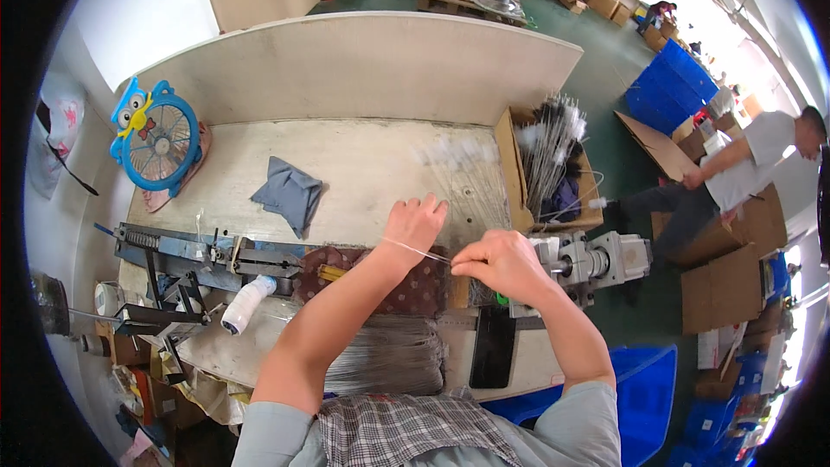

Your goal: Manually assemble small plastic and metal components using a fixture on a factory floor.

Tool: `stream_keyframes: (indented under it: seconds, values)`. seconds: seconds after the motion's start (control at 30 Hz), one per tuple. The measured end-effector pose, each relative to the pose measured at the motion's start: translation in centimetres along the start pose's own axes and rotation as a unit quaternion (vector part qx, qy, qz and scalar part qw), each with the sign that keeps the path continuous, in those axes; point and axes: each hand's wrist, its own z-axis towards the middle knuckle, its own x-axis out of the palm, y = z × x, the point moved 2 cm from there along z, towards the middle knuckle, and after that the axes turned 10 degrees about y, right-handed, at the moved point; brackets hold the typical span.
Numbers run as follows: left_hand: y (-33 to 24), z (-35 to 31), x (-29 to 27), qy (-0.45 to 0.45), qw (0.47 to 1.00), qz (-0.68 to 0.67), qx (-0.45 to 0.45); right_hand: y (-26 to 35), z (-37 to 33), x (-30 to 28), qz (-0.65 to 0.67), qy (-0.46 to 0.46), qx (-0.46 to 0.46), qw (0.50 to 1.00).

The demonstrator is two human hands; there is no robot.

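Note:
My right hand is closed in a pinch on a thin, pale wire, right of the bench's middle. The wire runs left from its fingertips across my left wrist. My left hand reaches over the bench with its fingers stretched out and slightly apart, and nothing shows in them. Just beyond it lie several thin wire brushes with white tufts. A metal machine with a round chuck stands right of my right hand. Below my forearms rests a thick bundle of straight thin wires.
A cardboard box full of wire brushes sits at the bench's right. On the left are a blue fan, a metal fixture and a white spool. A grey cloth and black phone lie nearby. A person is at right.

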Motion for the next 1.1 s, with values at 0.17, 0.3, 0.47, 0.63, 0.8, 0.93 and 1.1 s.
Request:
stream_keyframes:
  seconds: [0.17, 0.3, 0.47, 0.63, 0.8, 0.93, 1.1]
  values:
    - [0.0, -8.3, -4.2, -0.038, 0.977, -0.210, -0.016, 2.7, 2.7, 0.6, 0.015, 0.005, -0.143, 0.990]
    - [1.3, -17.9, -5.4, -0.018, 0.947, -0.297, -0.117, 6.7, 6.7, 4.4, 0.051, -0.016, -0.258, 0.965]
    - [4.6, -23.6, -5.6, -0.124, 0.597, -0.678, -0.411, 10.4, 9.5, 8.5, 0.050, -0.029, -0.254, 0.966]
    - [5.8, -23.5, -5.9, -0.176, 0.470, -0.796, -0.339, 12.0, 10.0, 9.1, -0.004, -0.011, -0.209, 0.978]
    - [5.8, -20.8, -3.9, -0.056, 0.727, -0.543, -0.417, 13.0, 10.0, 8.7, -0.035, 0.020, -0.185, 0.982]
    - [6.7, -19.6, -4.7, 0.043, 0.808, -0.396, -0.434, 12.7, 9.9, 8.1, -0.064, 0.017, -0.163, 0.984]
    - [6.2, -20.5, 0.0, -0.139, 0.688, -0.629, -0.334, 12.1, 7.5, 7.1, -0.041, -0.106, -0.258, 0.959]
